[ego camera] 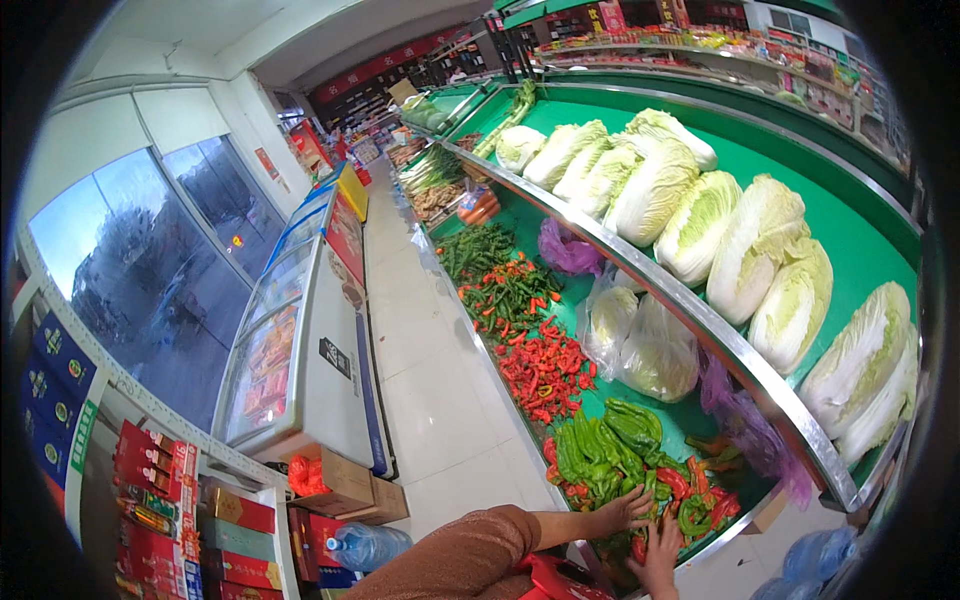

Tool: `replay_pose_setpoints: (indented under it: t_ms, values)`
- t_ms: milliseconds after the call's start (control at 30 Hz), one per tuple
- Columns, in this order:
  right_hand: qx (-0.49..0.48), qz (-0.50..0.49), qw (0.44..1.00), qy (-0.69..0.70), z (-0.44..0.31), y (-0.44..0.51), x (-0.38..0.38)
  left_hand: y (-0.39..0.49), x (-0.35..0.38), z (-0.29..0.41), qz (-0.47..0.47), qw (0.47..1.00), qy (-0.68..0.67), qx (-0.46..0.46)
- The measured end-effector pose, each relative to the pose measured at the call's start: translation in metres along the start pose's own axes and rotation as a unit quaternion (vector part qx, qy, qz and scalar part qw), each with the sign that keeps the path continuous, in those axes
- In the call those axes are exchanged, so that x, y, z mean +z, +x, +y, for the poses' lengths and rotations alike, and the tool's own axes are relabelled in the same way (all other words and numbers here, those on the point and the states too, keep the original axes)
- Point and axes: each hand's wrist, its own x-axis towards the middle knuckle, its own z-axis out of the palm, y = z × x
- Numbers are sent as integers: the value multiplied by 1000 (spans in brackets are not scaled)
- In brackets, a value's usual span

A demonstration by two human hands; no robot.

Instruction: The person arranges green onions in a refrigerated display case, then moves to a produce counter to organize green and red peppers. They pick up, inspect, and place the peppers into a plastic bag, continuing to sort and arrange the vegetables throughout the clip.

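Observation:
My left hand [626, 511] reaches from a brown sleeve [472, 551] and lies on a heap of peppers, its fingers apart. Long green peppers [592, 450] are piled just beyond it. My right hand [661, 559] is lower and close beside it, with its fingers down among the peppers. A red pepper [639, 549] shows near its thumb, but whether the hand grips it is not clear. More red peppers [697, 480] and a curled green pepper [696, 514] lie to the right of both hands. The heap rests at the near end of a green-lined vegetable stand [679, 427].
A metal-edged upper shelf [660, 292] bears napa cabbages [656, 191]. Small red chilies [540, 367], green chilies [476, 251] and bagged cabbages [660, 349] fill the lower tier. Across the tiled aisle [442, 382] stands a chest freezer [315, 345]. Water bottles [367, 546] stand on the floor.

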Motion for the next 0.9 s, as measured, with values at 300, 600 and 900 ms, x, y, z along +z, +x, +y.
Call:
replay_pose_setpoints:
  t_ms: [300,600,900]
  values:
    - [35,49,995,-78,15,3,49,2,23,-4,200,972,-110,55]
    - [3,104,994,-33,20,12,-17,-22,5,-33,338,933,-118,39]
    - [87,244,961,102,60,29,-89,-82,-50,-70,75,985,-150,32]
